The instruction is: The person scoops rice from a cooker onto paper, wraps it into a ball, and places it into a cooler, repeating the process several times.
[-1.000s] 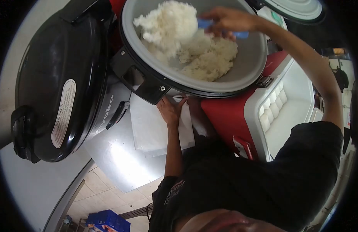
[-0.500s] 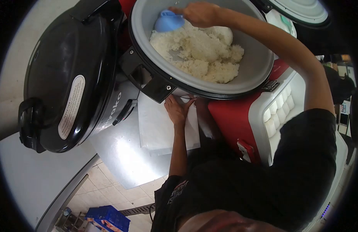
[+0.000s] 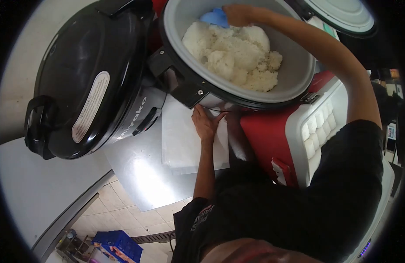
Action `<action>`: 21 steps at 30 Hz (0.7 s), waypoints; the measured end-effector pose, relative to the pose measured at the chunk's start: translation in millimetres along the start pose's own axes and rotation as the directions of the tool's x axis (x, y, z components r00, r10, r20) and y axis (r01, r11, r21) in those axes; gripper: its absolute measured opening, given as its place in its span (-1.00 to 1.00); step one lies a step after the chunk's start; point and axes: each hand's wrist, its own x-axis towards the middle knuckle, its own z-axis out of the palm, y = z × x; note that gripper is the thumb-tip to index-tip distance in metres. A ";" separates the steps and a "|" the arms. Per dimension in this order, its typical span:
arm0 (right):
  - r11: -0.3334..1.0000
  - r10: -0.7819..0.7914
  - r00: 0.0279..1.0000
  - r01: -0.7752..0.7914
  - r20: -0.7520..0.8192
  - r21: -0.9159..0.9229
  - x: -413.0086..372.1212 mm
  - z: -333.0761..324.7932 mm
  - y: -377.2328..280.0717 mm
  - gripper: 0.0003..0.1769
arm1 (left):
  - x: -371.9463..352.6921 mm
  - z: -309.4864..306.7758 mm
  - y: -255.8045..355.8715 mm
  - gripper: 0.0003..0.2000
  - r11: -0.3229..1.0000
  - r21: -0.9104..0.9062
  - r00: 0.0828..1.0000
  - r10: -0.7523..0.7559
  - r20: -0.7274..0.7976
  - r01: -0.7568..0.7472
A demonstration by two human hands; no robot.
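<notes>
Clamping fingers on the blue scoop (image 3: 214,18), the right hand (image 3: 239,15) works at 11 o'clock inside the pot (image 3: 295,55); the left hand (image 3: 205,126), thumb and fingers apart, touches white sheets (image 3: 180,140) outside 7 o'clock. The rice (image 3: 239,57) looks partly broken up, clumps left.

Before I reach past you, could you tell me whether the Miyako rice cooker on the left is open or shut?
Shut: the black lid sits down over the silver body, hiding the inside.
</notes>
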 end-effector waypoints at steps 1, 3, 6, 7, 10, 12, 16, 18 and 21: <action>0.754 0.331 0.943 -0.257 -0.012 0.605 -23.5 -16.9 -18.5 -0.37 | -1.4 -1.0 -1.2 0.11 1.000 0.004 1.000 0.002 0.012 -0.002; 0.148 0.556 0.809 -0.320 0.189 0.936 -36.5 -26.7 -32.8 -0.41 | -2.9 -0.8 -2.6 0.20 0.998 -0.005 0.995 -0.057 0.081 0.057; -0.162 0.372 0.894 -0.204 0.251 0.966 -26.5 -33.9 -38.1 -0.39 | 1.4 -0.2 0.8 0.33 0.994 -0.007 0.984 -0.104 0.148 0.106; -0.345 0.211 0.934 -0.203 0.287 0.916 -18.4 -37.3 -42.5 -0.44 | 0.6 -2.7 0.0 0.33 0.993 0.005 0.980 -0.115 0.160 0.115; -0.546 -0.036 0.975 -0.204 0.220 0.813 -13.0 -53.0 -67.7 -0.80 | 0.3 -4.8 1.8 0.34 0.999 -0.002 0.995 -0.047 0.089 0.048; -0.580 -0.109 0.980 -0.199 0.167 0.790 -22.5 -62.5 -84.5 -0.86 | 1.8 -1.5 -1.3 0.34 1.000 -0.002 0.997 -0.029 0.070 0.029; -0.645 -0.262 0.947 -0.313 0.184 0.697 -61.0 -69.7 -106.5 -0.93 | -4.1 1.6 -4.1 0.34 1.000 0.000 0.998 -0.031 0.058 0.031; -0.678 -0.311 0.934 -0.346 0.173 0.649 -83.2 -64.0 -110.7 -0.51 | -5.0 -0.8 -0.7 0.34 1.000 -0.004 0.999 -0.020 0.037 0.020; -0.749 -0.331 0.928 -0.369 0.172 0.551 -108.5 -60.4 -107.3 -0.45 | -0.8 -4.3 1.6 0.18 0.997 0.016 0.993 -0.072 0.096 0.071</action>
